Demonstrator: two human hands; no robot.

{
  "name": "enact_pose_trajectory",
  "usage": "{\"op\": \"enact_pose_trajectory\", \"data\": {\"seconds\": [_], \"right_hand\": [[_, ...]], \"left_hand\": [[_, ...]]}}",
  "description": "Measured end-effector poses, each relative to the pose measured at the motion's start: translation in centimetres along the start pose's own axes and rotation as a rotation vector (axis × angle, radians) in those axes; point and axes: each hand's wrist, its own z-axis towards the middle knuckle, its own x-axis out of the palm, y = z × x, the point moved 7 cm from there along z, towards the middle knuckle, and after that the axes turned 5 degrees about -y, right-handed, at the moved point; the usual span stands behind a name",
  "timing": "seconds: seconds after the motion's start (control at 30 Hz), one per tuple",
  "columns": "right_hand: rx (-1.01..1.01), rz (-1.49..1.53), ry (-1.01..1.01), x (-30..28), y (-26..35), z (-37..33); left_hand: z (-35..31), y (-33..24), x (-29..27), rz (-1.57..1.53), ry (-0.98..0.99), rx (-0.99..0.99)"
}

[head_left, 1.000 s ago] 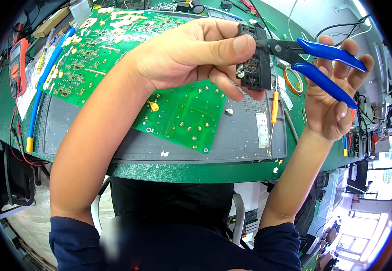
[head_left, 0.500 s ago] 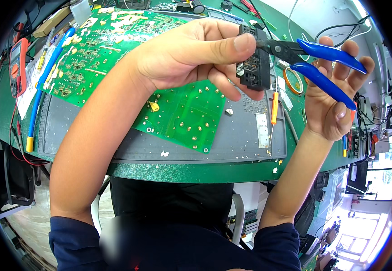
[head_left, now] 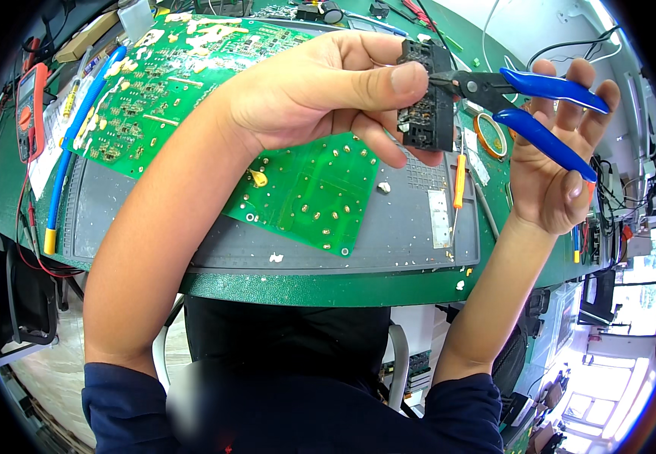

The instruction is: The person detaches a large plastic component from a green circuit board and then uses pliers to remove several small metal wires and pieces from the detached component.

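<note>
Black block [head_left: 440, 125] at left fingertips [head_left: 407, 80]

Below and to the left of the left fingers [head_left: 379, 144] we see a green circuit board [head_left: 298, 204], partly hidden and spotted with cream blobs at its far left, on a grey mat [head_left: 400, 234] over a green table [head_left: 290, 287]. Well left of these fingers we note a red-rimmed multimeter [head_left: 30, 113] and a long blue rod [head_left: 56, 189] with a yellow end. Lower, between left and right fingers [head_left: 581, 73], we find an orange-handled screwdriver [head_left: 460, 181] beside a pale strip [head_left: 439, 218]; nearer the right fingers, an orange tape roll [head_left: 482, 139].
</note>
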Motion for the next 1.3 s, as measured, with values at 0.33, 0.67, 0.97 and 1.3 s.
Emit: {"op": "enact_pose_trajectory", "data": {"seconds": [0.33, 0.67, 0.97, 1.3], "right_hand": [[0.028, 0.071, -0.008, -0.4, -0.3, 0.1], [0.027, 0.084, -0.013, -0.7, -0.3, -0.1], [0.063, 0.164, 0.184, 1.0, -0.4, 0.2], [0.067, 0.159, 0.195, 0.9, -0.5, 0.1]], "left_hand": [[-0.1, -0.2, 0.3, -0.022, -0.006, -0.015], [-0.2, 0.0, 0.3, -0.023, 0.005, -0.042], [-0.2, 0.1, 0.2, -0.014, -0.010, 0.008], [-0.1, 0.0, 0.3, 0.013, 0.003, 0.029]]}}
